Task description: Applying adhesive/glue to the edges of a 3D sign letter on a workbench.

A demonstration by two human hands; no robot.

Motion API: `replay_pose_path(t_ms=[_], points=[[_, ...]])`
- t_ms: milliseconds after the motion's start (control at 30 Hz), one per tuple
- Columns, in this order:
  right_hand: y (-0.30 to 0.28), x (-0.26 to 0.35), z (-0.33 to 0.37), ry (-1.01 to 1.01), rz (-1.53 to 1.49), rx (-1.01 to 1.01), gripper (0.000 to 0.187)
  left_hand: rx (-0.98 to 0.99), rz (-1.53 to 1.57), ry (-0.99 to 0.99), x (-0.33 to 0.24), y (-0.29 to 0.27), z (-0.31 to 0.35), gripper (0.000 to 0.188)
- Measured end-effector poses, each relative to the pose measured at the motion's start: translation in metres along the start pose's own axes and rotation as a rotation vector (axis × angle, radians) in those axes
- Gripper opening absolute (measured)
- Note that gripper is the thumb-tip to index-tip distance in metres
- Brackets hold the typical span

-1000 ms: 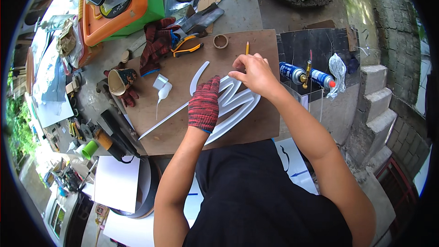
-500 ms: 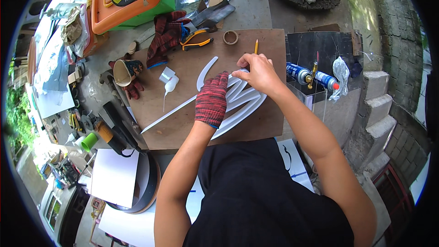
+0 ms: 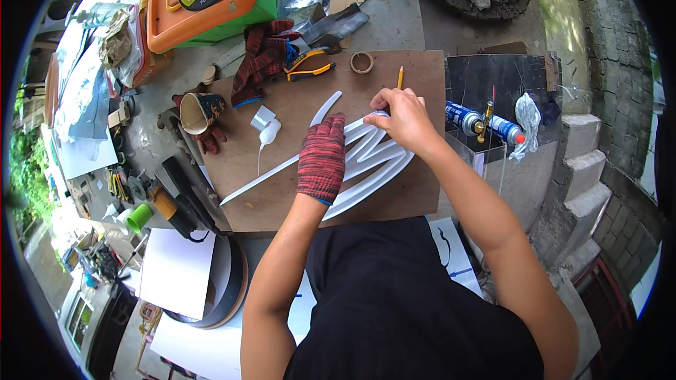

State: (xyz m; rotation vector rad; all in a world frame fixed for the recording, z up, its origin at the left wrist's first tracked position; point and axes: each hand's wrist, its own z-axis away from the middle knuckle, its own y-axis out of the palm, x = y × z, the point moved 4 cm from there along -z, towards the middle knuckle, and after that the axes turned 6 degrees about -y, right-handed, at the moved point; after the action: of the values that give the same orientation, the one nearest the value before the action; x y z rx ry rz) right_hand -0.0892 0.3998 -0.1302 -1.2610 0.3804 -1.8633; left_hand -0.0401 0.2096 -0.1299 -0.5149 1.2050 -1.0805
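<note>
White curved piece [image 3: 370,192] lies on the brown board [image 3: 415,200], its outer stroke bowing toward four o'clock, with the gloved left hand [image 3: 322,158] laid palm down over its nine o'clock side, fingers together, though whether they grip cannot be told. At the piece's twelve o'clock end, the person's bare right hand [image 3: 405,116] has its thumb and fingers bent toward one another, any hold between them unclear. Around the piece lie a white bottle [image 3: 269,131] at ten o'clock, pliers [image 3: 312,73] at eleven, a tape roll [image 3: 362,62] at twelve and a pencil [image 3: 401,77] at one.
</note>
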Motion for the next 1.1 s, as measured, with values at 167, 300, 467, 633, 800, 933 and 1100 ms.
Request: replay_pose_path(t_ms=[167, 300, 467, 633, 800, 933, 1100], points=[[-0.001, -0.001, 0.000, 0.003, -0.017, -0.003, 0.039, -0.073, -0.200, 0.043, 0.025, -0.015, 0.022, 0.056], [-0.001, -0.001, 0.000, 0.012, -0.013, 0.007, 0.039, -0.060, -0.188, 0.054, 0.046, -0.015, 0.030, 0.057], [-0.002, 0.000, 0.001, 0.010, -0.014, 0.013, 0.039, -0.021, -0.211, 0.004, 0.050, -0.010, 0.032, 0.058], [-0.002, 0.000, 0.000, 0.035, -0.028, 0.031, 0.040, 0.007, -0.226, 0.002, 0.048, -0.010, 0.030, 0.056], [-0.001, -0.003, -0.002, 0.033, -0.037, 0.029, 0.040, 0.099, -0.214, -0.060, 0.030, -0.019, 0.021, 0.054], [-0.001, -0.003, -0.001, 0.041, -0.035, 0.015, 0.040, 0.004, 0.012, -0.072, 0.011, -0.018, 0.010, 0.041], [0.000, -0.003, -0.001, 0.036, -0.034, 0.016, 0.041, 0.177, -0.049, -0.065, -0.001, -0.006, -0.009, 0.036]])
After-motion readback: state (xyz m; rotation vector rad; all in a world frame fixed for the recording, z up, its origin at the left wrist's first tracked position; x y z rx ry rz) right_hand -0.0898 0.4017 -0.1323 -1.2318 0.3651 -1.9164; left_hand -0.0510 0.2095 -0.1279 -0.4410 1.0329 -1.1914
